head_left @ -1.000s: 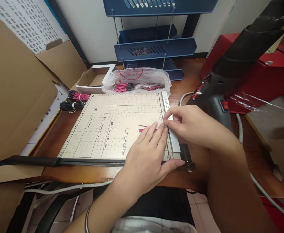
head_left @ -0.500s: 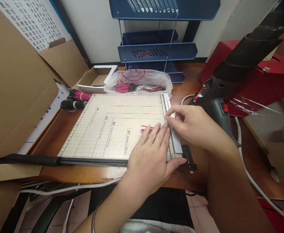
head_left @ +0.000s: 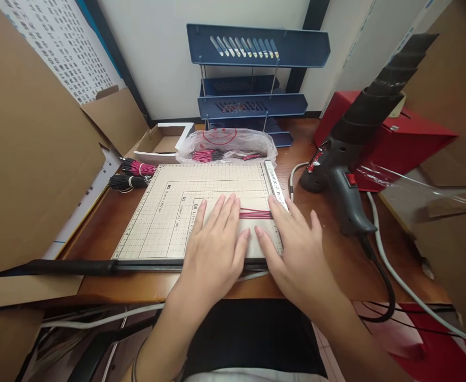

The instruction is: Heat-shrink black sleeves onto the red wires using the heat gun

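Observation:
Several thin red wires (head_left: 255, 214) with dark ends lie side by side across the gridded board of a paper cutter (head_left: 145, 223). Flat over their left ends rests my left hand (head_left: 215, 239), fingers stretched out. My right hand (head_left: 294, 239) lies over their right ends, by the cutter's metal ruler edge (head_left: 273, 183), its fingers also extended. Both thumbs point toward each other below the wires. The fingers hide both ends of the wires. Along the board's near side runs the cutter's black handle (head_left: 74, 267).
Bundles of red wires (head_left: 139, 168) and black wires (head_left: 127, 182) lie left of the board. Behind it are a plastic bag (head_left: 225, 143) of wires, an open box (head_left: 163, 140) and a blue rack (head_left: 252, 106). A heat gun (head_left: 346, 175) stands at right before a red box (head_left: 420, 132).
My left hand has moved left along the wires. My right hand has gone from pinched fingers at the ruler edge to lying flat over the wires' right ends. The camera view has shifted.

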`<action>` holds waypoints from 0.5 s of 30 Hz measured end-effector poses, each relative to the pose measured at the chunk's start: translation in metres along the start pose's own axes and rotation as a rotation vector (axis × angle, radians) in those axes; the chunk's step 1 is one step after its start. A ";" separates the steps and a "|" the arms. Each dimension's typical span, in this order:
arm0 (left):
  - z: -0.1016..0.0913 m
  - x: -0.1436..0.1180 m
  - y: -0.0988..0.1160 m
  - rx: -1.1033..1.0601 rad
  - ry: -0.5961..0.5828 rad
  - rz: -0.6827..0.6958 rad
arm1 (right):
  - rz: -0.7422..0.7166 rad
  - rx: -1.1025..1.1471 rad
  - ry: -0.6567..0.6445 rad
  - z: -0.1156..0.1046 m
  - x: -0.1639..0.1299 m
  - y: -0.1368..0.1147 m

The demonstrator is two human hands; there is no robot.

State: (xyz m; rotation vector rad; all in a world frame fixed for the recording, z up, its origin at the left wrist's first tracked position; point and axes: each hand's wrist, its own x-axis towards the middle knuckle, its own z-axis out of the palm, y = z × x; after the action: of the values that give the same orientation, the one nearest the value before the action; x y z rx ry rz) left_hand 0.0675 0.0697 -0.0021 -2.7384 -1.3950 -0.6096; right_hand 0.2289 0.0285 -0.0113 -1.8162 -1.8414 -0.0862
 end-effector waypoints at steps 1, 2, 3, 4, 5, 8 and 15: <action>-0.001 -0.001 -0.003 0.006 -0.012 -0.007 | -0.006 -0.043 -0.047 0.004 -0.003 -0.001; -0.002 -0.001 -0.005 0.010 -0.023 -0.011 | -0.009 -0.082 -0.078 0.007 -0.005 -0.002; -0.003 -0.001 -0.007 0.012 -0.034 -0.014 | -0.015 -0.115 -0.094 0.009 -0.005 -0.002; -0.004 -0.001 -0.008 0.013 -0.044 -0.015 | -0.028 -0.143 -0.097 0.011 -0.005 -0.001; -0.005 -0.001 -0.008 0.012 -0.050 -0.014 | -0.037 -0.168 -0.092 0.012 -0.005 -0.001; -0.005 0.001 -0.008 0.000 -0.065 -0.010 | -0.054 -0.215 -0.068 0.013 -0.005 -0.001; -0.001 0.005 -0.007 -0.036 -0.099 -0.007 | -0.056 -0.227 -0.061 0.011 -0.006 -0.004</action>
State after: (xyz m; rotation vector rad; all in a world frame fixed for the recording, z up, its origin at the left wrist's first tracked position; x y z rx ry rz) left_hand 0.0647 0.0775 -0.0003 -2.8290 -1.4268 -0.5110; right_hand 0.2208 0.0269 -0.0218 -1.9367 -1.9940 -0.2735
